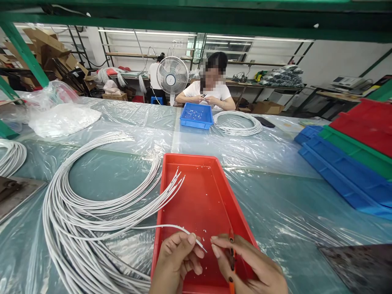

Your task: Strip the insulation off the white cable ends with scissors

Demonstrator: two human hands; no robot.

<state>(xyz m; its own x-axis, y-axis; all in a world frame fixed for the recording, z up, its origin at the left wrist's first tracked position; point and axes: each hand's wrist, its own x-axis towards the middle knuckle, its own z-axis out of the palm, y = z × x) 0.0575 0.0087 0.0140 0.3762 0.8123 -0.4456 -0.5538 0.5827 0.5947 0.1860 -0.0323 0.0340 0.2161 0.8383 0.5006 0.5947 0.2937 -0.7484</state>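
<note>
My left hand (177,261) pinches the end of one white cable (171,227) over the near end of a red tray (202,192). My right hand (248,265) is closed round a small orange-handled tool (232,257), just right of the cable's tip. The cable runs left to a big curved bundle of white cables (79,212) lying on the plastic-covered table. Some cable ends rest over the tray's left rim. Small white bits lie scattered in the tray.
Across the table a person sits behind a blue tray (196,116) and a coil of white cable (237,122). Stacked blue, green and red trays (352,151) stand at right. A plastic bag (61,116) lies far left, and a fan (172,75) stands behind.
</note>
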